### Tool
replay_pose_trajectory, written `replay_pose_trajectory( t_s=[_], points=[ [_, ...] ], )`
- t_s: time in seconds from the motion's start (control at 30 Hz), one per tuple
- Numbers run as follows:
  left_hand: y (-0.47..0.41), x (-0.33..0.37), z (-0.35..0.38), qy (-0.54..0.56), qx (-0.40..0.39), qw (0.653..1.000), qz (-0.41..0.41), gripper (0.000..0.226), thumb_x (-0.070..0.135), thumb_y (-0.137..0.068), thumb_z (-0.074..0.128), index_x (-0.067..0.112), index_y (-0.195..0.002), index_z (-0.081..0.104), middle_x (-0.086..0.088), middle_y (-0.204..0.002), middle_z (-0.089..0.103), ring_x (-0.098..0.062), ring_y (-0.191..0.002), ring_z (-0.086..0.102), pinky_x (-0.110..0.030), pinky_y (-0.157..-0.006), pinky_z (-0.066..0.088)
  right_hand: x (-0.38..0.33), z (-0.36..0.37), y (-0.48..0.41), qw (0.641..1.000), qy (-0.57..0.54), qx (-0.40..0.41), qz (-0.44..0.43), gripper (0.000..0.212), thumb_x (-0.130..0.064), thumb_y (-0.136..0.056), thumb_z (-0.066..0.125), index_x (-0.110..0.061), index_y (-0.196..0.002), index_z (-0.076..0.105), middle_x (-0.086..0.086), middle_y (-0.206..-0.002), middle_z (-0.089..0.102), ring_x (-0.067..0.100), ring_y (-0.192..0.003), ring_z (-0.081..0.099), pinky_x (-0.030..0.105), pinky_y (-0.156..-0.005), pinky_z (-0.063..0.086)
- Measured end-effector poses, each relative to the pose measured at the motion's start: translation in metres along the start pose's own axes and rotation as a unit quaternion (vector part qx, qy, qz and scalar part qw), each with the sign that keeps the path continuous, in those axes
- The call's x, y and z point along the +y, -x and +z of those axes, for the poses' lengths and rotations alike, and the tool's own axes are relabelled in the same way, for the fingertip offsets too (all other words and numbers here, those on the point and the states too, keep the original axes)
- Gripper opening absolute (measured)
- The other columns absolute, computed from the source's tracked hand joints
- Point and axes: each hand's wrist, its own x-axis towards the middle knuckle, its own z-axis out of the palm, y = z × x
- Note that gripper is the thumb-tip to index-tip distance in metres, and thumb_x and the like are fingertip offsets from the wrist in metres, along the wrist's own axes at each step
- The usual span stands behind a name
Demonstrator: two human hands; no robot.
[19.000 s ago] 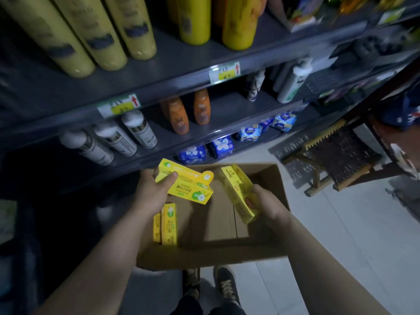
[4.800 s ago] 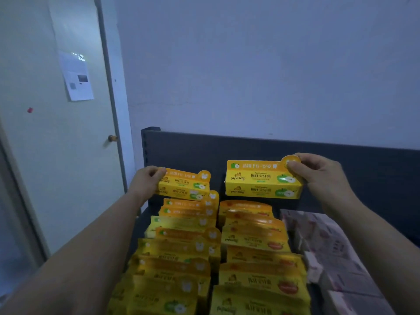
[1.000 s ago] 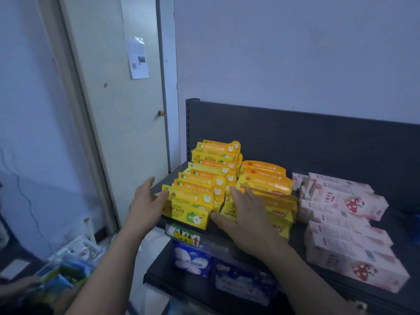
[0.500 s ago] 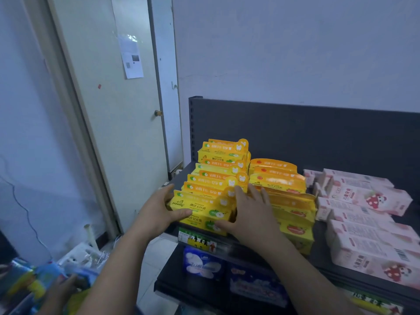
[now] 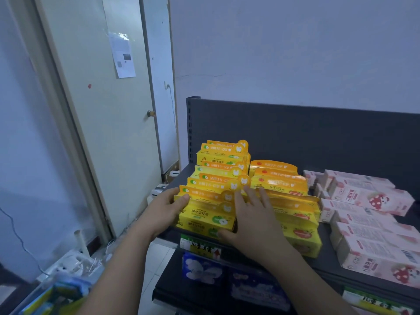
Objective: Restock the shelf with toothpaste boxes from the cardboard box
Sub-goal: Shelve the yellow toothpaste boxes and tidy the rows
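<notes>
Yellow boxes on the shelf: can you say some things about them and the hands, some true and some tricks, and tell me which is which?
1. The left hand and the right hand both touch the yellow boxes. True.
2. The pink boxes lie to the left of the yellow boxes. False: they lie to the right.
3. The right hand lifts one box into the air. False: its spread fingers rest on boxes that sit on the shelf.
4. Blue packs sit on the level below the yellow boxes. True.
</notes>
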Motion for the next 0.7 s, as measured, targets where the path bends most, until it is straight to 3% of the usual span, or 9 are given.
replay_pose_trajectory(
  t_s=[0.13,0.23,0.37,0.43,0.5,0.7],
  points=[
    [-0.005,-0.005,-0.006,0.01,-0.021,1.0,-0.007,0.069,0.065,-0.078,0.057,0.025,-0.135,0.052,0.003,-0.123,0.064,-0.015,-0.109,0.062,-0.047,-0.094,0.051,0.0,-0.005,0.003,0.999,-0.04,-0.007,-0.002,0.094,-0.064,-0.087,0.049,-0.012,-0.153,0.006,0.005,-0.159,0.019,0.02,-0.148,-0.007,0.043,-0.118,-0.012],
    [-0.013,-0.002,-0.012,0.017,-0.017,1.0,-0.017,0.068,0.069,-0.08,0.054,0.025,-0.131,0.055,0.004,-0.125,0.064,-0.015,-0.111,0.061,-0.045,-0.098,0.049,0.011,-0.007,-0.003,0.998,-0.064,0.013,0.02,0.089,-0.069,-0.089,0.035,-0.016,-0.154,0.003,0.002,-0.161,0.014,0.019,-0.148,-0.008,0.041,-0.118,-0.012],
    [-0.025,0.013,-0.013,0.019,-0.016,1.0,-0.005,0.029,0.043,-0.097,0.047,0.029,-0.122,0.054,0.009,-0.108,0.065,-0.008,-0.098,0.06,-0.032,-0.089,0.047,0.029,-0.002,-0.023,0.998,-0.043,-0.004,0.042,0.091,-0.074,-0.087,0.024,-0.019,-0.154,-0.003,0.003,-0.162,0.011,0.022,-0.149,0.0,0.046,-0.12,-0.005],
    [-0.031,0.018,-0.015,0.011,-0.033,0.999,-0.005,0.04,0.044,-0.095,0.05,0.027,-0.131,0.051,0.008,-0.116,0.063,-0.009,-0.103,0.06,-0.033,-0.094,0.046,0.032,0.0,-0.03,0.998,-0.026,-0.041,0.048,0.1,-0.08,-0.081,0.027,-0.019,-0.153,-0.005,0.006,-0.161,0.013,0.026,-0.149,-0.001,0.049,-0.12,-0.005],
    [-0.039,0.017,-0.016,0.004,-0.054,0.998,-0.012,0.063,0.06,-0.086,0.056,0.029,-0.139,0.046,0.006,-0.126,0.061,-0.013,-0.11,0.061,-0.043,-0.102,0.045,0.031,0.002,-0.033,0.996,-0.024,-0.075,0.051,0.11,-0.085,-0.076,0.031,-0.017,-0.153,-0.007,0.007,-0.16,0.015,0.027,-0.149,-0.002,0.05,-0.119,-0.005],
    [-0.053,0.007,-0.01,0.036,-0.098,0.994,-0.014,0.094,0.08,-0.058,0.065,0.029,-0.136,0.049,0.004,-0.125,0.065,-0.018,-0.113,0.062,-0.049,-0.102,0.046,0.025,0.0,-0.039,0.993,-0.052,-0.091,0.05,0.117,-0.084,-0.073,0.042,-0.013,-0.153,-0.005,0.007,-0.161,0.014,0.023,-0.149,0.003,0.048,-0.12,-0.005]
  ],
)
